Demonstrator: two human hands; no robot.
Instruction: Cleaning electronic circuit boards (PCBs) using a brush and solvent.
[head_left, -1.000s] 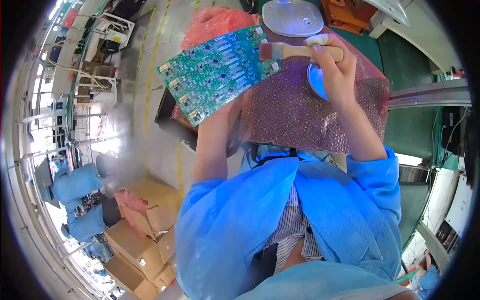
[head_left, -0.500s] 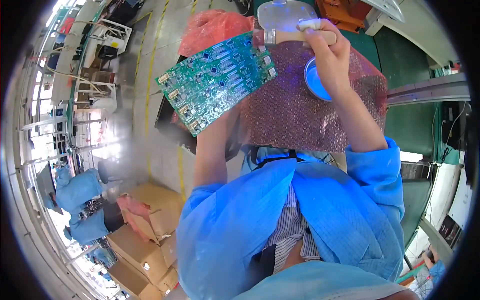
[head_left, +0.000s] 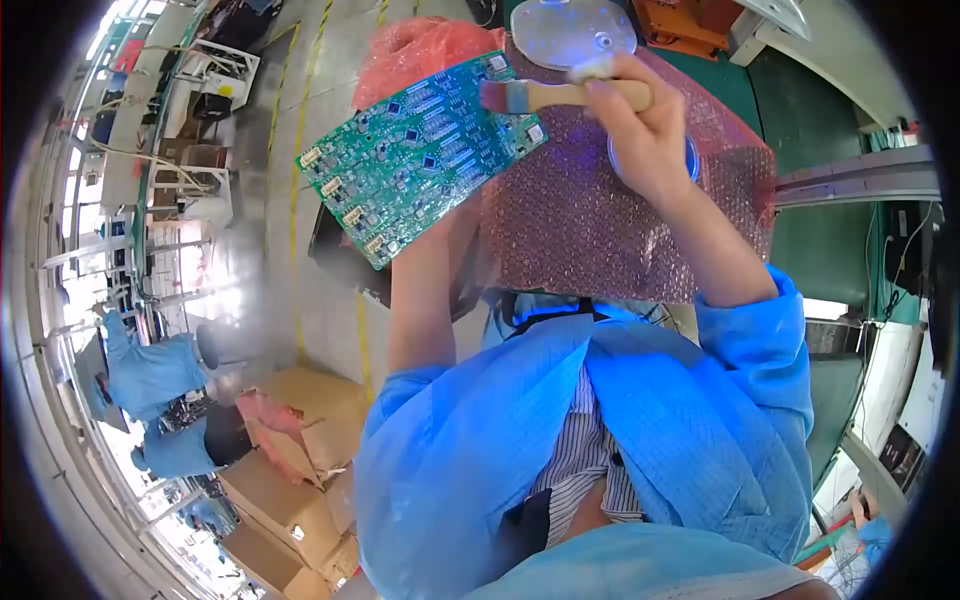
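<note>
My left hand [head_left: 452, 228] is mostly hidden beneath a green circuit board [head_left: 420, 155], holding it up at a slant; its fingers do not show. Small chips and pale connectors cover the board's face. In my right hand [head_left: 645, 130], the fingers are closed round the wooden handle of a flat paint brush [head_left: 555, 95]. A white covering sits on one fingertip. The reddish bristles lie over the board's right part, seemingly touching it. Below that hand, largely hidden by it, stands a round can [head_left: 692, 155] lit blue.
Pink bubble wrap [head_left: 580, 240] covers the work surface, with a crumpled piece [head_left: 425, 60] at the far left. A translucent lid [head_left: 572, 35] lies at the back. Cardboard boxes [head_left: 300, 440] stand on the floor at left. A metal rail [head_left: 850, 180] runs along the right.
My right hand has moved left and slightly down, bringing the brush from the board's right edge onto its face. The board has shifted slightly left.
</note>
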